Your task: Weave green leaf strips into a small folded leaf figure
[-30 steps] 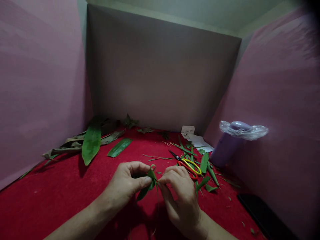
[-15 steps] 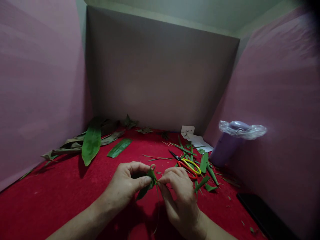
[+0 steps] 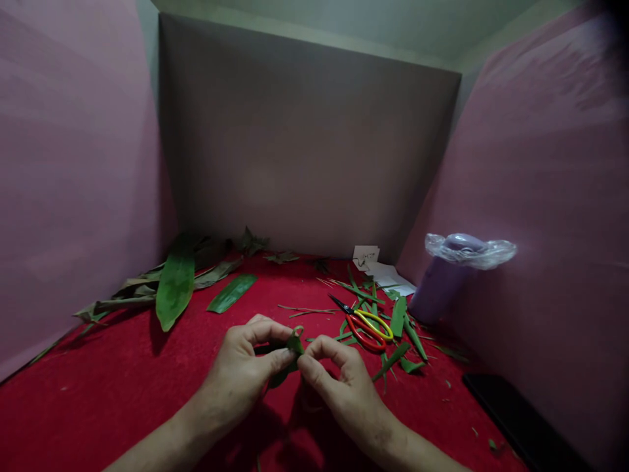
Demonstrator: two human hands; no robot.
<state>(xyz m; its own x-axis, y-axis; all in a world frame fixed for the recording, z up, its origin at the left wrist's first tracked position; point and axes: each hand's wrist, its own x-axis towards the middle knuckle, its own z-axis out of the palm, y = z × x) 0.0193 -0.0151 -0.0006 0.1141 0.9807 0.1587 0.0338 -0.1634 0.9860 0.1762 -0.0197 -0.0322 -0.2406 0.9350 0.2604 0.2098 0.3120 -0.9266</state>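
Both my hands meet low in the middle of the view over a red cloth (image 3: 113,387). My left hand (image 3: 243,377) pinches a small folded green leaf piece (image 3: 293,345) between thumb and fingers. My right hand (image 3: 339,383) is closed in a pinch on the same leaf piece from the right. A small loop of leaf sticks up between the two thumbs. Most of the piece is hidden by my fingers.
Scissors with red and yellow handles (image 3: 366,322) lie just right of my hands among cut green leaf strips (image 3: 400,314). Long leaves (image 3: 174,285) are piled at the back left. A lilac cylinder with plastic wrap (image 3: 449,272), white paper scraps (image 3: 381,269) and a black flat object (image 3: 515,419) are on the right.
My right hand has shifted left and turned, its fingers now curled over the leaf piece. The view has drifted slightly; the left hand keeps its pinch.
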